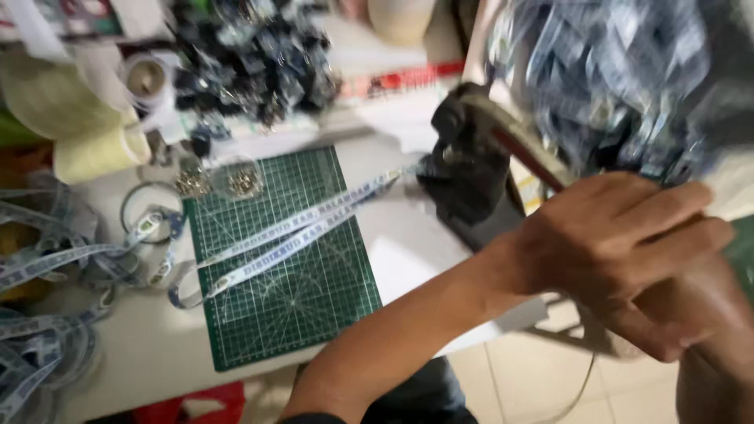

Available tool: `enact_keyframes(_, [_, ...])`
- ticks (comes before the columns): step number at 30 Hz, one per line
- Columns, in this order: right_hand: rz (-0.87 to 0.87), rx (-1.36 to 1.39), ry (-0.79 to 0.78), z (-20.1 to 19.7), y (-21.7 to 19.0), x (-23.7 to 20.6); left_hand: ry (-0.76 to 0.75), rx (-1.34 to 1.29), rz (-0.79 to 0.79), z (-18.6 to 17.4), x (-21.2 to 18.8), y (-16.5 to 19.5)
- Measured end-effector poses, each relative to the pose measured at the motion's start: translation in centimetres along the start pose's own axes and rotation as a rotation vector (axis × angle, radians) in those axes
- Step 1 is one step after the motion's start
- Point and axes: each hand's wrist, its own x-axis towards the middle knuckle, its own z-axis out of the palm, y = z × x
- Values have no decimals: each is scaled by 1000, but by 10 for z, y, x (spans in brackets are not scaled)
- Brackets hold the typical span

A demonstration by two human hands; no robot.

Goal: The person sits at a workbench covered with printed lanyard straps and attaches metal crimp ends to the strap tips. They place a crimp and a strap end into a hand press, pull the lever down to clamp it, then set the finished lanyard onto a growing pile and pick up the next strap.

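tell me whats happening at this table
A person at a white worktable has the left hand laid over the right hand at the long lever of a black hand press. A printed lanyard strap lies across the green cutting mat, one end reaching into the press. More straps are heaped at the left, a bundle of finished lanyards lies behind the mat, and another blurred bundle hangs over the hands.

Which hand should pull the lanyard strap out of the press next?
Probably left: the left hand lies nearer the lanyard strap and black press; the right hand is farther off, beneath it.
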Motion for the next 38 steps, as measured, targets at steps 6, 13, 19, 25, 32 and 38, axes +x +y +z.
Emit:
enact_keyframes(6, [-46, -93, 27, 4, -28, 51, -211, 154, -43, -32, 39, 17])
enact_keyframes(13, [179, -1200, -309, 7, -215, 104, 344, 83, -490, -154, 5, 4])
enact_keyframes(19, [121, -1372, -407, 36, -294, 136, -281, 528, -707, -204, -49, -40])
enact_keyframes(25, [116, -1382, -431, 30, -282, 137, -496, 334, -795, -187, -68, -63])
enact_keyframes(32, [150, -1369, -420, 25, -275, 139, -373, 410, -923, -172, -75, -71])
enact_keyframes(38, [210, -1257, -408, 31, -292, 131, -114, 519, -912, -201, -21, -34])
